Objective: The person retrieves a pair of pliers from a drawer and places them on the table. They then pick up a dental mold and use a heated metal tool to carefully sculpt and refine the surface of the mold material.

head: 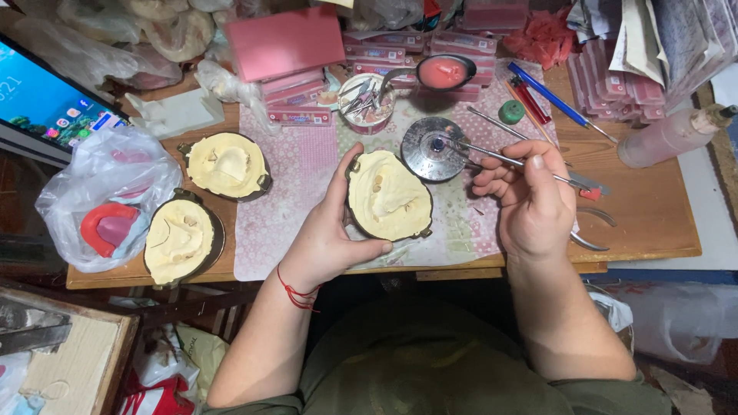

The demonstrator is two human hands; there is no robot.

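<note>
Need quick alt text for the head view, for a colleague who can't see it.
Left hand cups a plaster-filled metal flask; right hand holds a thin metal tool with its tip at a small round burner. Two more filled flasks lie left on the wooden bench.

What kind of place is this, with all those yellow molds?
Probably a dental lab workbench. The left hand holds a plaster-filled flask, the right hand holds a thin metal tool, and pink wax sheets are stacked behind.

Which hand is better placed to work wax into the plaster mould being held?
Right, probably. The right hand grips the thin metal spatula, its tip over the round metal burner beside the mould. The left hand is occupied cradling the cream plaster mould in its brass flask.
</note>
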